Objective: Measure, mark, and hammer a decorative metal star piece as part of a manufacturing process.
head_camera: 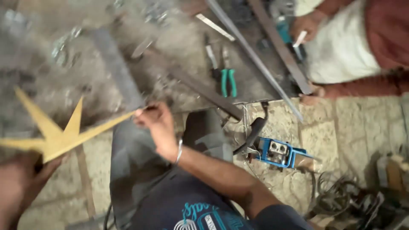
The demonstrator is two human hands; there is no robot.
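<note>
My left hand (19, 183) at the lower left grips the base of a flat yellow star-shaped piece (59, 136) with long pointed arms. My right hand (155, 121), with a metal bangle at the wrist, reaches across my body and pinches the tip of the star's long right arm. The star hangs over the blurred edge of a grey metal worktable (179, 38). My dark shirt and trousers fill the lower middle of the view.
Green-handled pliers (228, 81), flat steel bars (204, 89) and long rods (255, 59) lie on the worktable. Another person (341, 47) stands at the upper right, with something white in one hand. A small blue device (279, 153) and tangled cables (341, 200) sit on the stone floor.
</note>
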